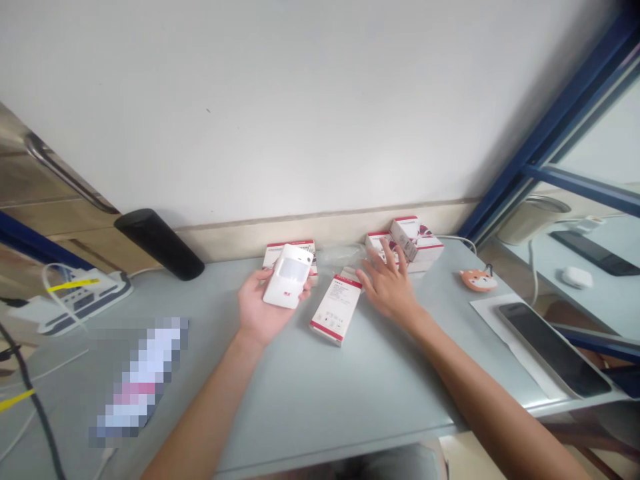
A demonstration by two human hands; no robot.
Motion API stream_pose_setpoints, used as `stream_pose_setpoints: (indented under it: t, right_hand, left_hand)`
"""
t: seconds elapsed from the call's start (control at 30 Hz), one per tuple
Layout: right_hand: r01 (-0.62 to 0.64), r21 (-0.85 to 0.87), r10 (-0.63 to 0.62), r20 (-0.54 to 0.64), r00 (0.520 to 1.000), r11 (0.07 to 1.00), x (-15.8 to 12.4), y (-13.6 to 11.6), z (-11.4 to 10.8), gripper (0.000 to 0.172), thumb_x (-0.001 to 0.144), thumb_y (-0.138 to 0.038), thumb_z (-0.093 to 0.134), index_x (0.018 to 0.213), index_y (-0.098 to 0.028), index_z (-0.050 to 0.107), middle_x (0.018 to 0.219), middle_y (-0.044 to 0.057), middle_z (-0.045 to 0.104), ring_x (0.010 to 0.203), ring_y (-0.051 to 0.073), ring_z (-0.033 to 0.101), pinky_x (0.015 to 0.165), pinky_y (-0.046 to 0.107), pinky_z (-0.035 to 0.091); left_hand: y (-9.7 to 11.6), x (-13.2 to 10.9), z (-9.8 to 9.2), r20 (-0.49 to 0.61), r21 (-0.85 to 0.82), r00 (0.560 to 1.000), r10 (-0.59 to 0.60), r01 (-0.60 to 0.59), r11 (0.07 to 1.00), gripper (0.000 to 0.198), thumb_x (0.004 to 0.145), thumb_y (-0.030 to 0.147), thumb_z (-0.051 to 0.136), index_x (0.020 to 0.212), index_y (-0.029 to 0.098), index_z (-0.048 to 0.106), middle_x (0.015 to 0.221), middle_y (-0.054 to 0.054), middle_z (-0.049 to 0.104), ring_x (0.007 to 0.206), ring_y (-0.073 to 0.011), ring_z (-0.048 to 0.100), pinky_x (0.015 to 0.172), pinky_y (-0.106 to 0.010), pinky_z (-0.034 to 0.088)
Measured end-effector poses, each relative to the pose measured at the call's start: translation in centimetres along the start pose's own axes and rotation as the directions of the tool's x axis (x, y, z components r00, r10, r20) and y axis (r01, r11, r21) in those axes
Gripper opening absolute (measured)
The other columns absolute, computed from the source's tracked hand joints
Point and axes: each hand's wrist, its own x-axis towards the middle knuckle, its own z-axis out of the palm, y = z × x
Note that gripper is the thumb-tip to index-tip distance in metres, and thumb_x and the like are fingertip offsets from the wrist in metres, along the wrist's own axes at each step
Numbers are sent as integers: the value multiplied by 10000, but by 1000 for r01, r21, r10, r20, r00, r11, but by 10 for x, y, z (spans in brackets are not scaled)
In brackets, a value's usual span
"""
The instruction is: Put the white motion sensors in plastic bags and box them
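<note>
My left hand [255,303] is wrapped round a white motion sensor [287,280] with a pale lens window and a small red mark, held face up above the table. Fingers spread, my right hand [393,280] reaches over the table, its thumb beside the top end of a red and white box [337,308]. Its fingertips are in front of a group of similar boxes [417,240]; whether they touch is hard to tell. A clear plastic bag [343,255] lies between the hands at the back. Another red and white box [277,252] is partly hidden behind the sensor.
The grey table [310,407] meets a white wall at the back. A black cylinder [159,243] and a power strip [90,303] stand at left, near a blurred-out phone-like object [143,380]. On the right are a fox-faced case [479,279], a dark phone [553,347] and a blue-framed mirror.
</note>
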Motion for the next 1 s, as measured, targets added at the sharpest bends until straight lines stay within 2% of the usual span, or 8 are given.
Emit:
stream_pose_setpoints:
  t: [0.2,0.33,0.43,0.53,0.63,0.77,0.9,1.0]
  right_hand:
    - [-15,70,14,9,1000,997,0,3,1,483,1118,-439,316,1240,-219,729,1379,112,702,1632,321,207,1327,642,87]
    - [-51,164,60,-48,997,985,2,6,-5,475,1118,-412,310,1372,-237,672,1473,58,651,1621,333,214,1315,641,99]
    - [-45,261,76,-111,991,964,4,9,-13,476,1118,-401,315,1446,-260,630,1533,25,607,1599,342,232,1292,634,182]
    - [-26,356,94,-175,980,934,5,12,-18,473,1120,-383,314,1479,-289,607,1544,23,596,1567,334,275,1266,623,259]
    - [-12,408,118,-235,965,913,6,14,-19,473,1121,-356,304,1473,-286,611,1532,37,601,1535,318,312,1263,606,278]
    - [-13,434,144,-269,952,901,7,15,-19,471,1120,-350,303,1488,-292,592,1528,49,600,1490,310,363,1253,601,291]
    - [-12,433,166,-320,933,902,7,17,-17,475,1120,-360,292,1482,-297,594,1513,68,606,1450,305,426,1236,601,305]
    - [-31,452,206,-345,916,892,8,17,-17,470,1122,-361,293,1472,-278,596,1515,86,600,1439,292,457,1227,581,321]
  left_hand:
    - [-3,4,-6,49,18,999,-5,4,1000,398,847,213,594,1220,124,703,1081,-186,756,886,-325,740,715,-420,598]
    - [-3,6,-5,32,20,999,4,-4,1000,366,853,211,593,1192,122,701,1059,-184,755,880,-321,737,709,-415,594]
    - [-3,6,-4,-3,30,1000,-6,7,1000,346,852,220,587,1163,113,694,1024,-190,749,859,-324,732,679,-403,584]
    - [-2,7,-4,-38,13,999,-12,13,1000,352,844,221,582,1163,111,683,1000,-185,741,821,-311,721,638,-382,568]
    - [-1,7,-4,-38,-3,999,-1,1,1000,337,839,213,580,1143,107,680,975,-177,734,785,-296,705,613,-365,545]
    - [-1,7,-5,8,7,999,-46,46,999,348,840,226,573,1149,108,682,938,-175,725,740,-281,681,603,-366,532]
    - [-3,7,-5,89,55,989,-118,114,992,464,832,259,565,1243,68,667,1002,-225,723,743,-274,666,606,-359,520]
    - [-7,7,-6,148,97,975,-168,155,983,480,818,292,579,1234,71,671,1029,-244,719,736,-267,661,609,-344,500]
